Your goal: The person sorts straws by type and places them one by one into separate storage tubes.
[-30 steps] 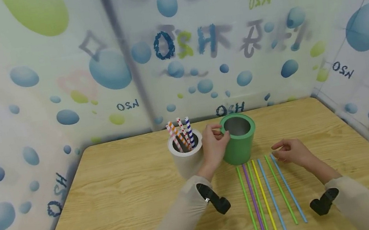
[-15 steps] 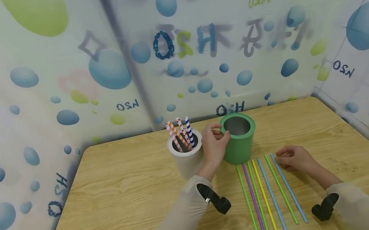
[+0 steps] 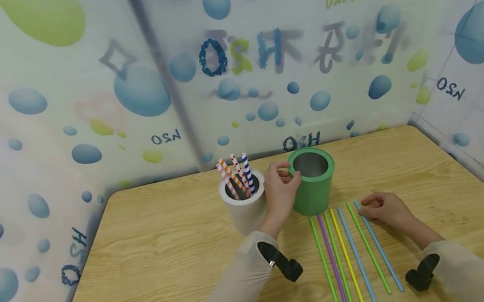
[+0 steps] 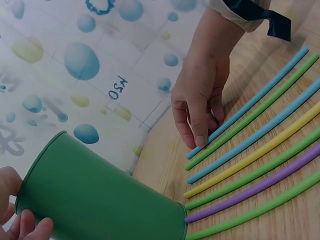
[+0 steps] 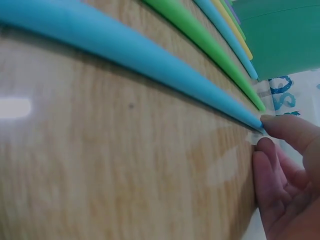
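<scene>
A green cup point(image 3: 313, 190) stands upright with an open top. My left hand point(image 3: 282, 192) grips its left rim, thumb and fingers bent at the edge in the left wrist view. Several plain straws lie side by side in front of it, green, purple, yellow and blue. At the far end of the rightmost blue straw point(image 3: 381, 250) is my right hand point(image 3: 387, 210). Its thumb and curled fingers pinch that end in the right wrist view, while the straw lies flat on the table.
Left of the green cup stands a white cup point(image 3: 243, 211) holding several patterned straws point(image 3: 238, 175). The wooden table point(image 3: 161, 267) meets a printed backdrop point(image 3: 119, 86) at the back and sides.
My right hand has drawn slightly back toward me and closed in on the end of the rightmost blue straw. The left hand stays at the green cup's rim.
</scene>
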Demonstrator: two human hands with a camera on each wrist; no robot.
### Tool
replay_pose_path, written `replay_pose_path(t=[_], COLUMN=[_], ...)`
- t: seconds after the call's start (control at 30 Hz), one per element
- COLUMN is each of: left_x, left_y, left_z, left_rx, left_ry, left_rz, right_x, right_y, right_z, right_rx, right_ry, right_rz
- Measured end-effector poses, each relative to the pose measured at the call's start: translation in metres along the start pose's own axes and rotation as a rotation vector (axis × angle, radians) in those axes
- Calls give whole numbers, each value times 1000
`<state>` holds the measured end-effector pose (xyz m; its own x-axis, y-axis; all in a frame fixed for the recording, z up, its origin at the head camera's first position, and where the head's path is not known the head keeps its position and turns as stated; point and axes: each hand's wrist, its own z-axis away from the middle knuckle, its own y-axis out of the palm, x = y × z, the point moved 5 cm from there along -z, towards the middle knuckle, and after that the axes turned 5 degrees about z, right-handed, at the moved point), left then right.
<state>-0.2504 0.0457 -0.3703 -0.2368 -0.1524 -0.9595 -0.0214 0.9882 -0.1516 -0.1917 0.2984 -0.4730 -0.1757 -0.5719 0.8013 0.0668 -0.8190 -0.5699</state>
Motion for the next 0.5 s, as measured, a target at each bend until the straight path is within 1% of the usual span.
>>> replay_pose_path(t=[0.2,0.37,0.5], left_x=[-2,-2,-3], left_y=[0,-1,-1], left_z=[0,0,0], left_rx=[2,4,-1], left_ry=[-4,-10,-7], left_rz=[-1,0,-4], right_x=[1,3,5], right_y=[-1,0,0], right_z=[-1,-1,-2], right_rx=[4,5,-2], right_ry=[35,37,28], right_rz=[20,48,105])
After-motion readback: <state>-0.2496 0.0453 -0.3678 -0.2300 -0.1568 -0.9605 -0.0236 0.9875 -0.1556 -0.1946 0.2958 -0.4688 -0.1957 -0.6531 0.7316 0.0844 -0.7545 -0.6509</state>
